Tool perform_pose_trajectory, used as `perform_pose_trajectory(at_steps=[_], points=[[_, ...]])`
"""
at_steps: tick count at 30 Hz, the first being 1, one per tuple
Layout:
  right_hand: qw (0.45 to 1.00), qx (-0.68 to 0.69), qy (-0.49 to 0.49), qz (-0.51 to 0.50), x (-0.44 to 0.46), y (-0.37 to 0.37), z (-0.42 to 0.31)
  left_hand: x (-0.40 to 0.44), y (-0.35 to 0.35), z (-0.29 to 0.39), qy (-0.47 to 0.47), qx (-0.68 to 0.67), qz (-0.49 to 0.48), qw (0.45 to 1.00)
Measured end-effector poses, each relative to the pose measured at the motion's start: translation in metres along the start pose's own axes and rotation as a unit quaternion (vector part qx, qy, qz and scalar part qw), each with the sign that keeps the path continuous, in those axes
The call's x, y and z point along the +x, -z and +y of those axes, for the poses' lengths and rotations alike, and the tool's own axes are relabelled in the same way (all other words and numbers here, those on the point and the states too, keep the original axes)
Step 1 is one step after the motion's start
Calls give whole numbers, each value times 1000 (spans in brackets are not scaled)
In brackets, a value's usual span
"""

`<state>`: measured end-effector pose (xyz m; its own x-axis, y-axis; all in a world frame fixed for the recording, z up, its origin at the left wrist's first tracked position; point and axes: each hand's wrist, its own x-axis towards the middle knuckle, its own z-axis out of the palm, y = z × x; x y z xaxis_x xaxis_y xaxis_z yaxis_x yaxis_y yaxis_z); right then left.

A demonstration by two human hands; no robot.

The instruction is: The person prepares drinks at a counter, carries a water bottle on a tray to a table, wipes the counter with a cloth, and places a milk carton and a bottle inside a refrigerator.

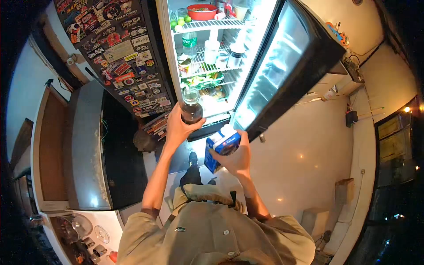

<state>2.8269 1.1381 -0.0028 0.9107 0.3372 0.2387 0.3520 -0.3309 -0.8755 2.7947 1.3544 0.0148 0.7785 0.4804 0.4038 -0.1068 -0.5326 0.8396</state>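
My left hand [177,129] is wrapped round a clear bottle [191,107] with dark contents, held upright in front of the fridge's lower shelves. A blue carton [221,145] with a white cap is gripped in my right hand [237,158], lower and to the right of the bottle, slightly tilted. Both things are in front of the lit fridge [207,62], whose glass door [282,57] stands swung out to the right. Inside, a green-labelled bottle [189,43], a white bottle [212,51] and a red bowl [202,13] stand on wire shelves.
Limes [180,22] sit on the upper shelf, and packed greens [203,80] lie lower down. The fridge's sticker-covered side [119,53] is at left, near a dark metal appliance [86,145]. Cardboard boxes [344,191] stand by the right wall. Glassware [99,251] is at lower left.
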Motion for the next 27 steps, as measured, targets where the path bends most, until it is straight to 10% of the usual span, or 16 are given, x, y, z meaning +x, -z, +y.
perform_pose_trajectory(at_steps=[27], points=[[895,0,283,346,494,-95,-100,421,-10,-101,-176,-64,34,982]])
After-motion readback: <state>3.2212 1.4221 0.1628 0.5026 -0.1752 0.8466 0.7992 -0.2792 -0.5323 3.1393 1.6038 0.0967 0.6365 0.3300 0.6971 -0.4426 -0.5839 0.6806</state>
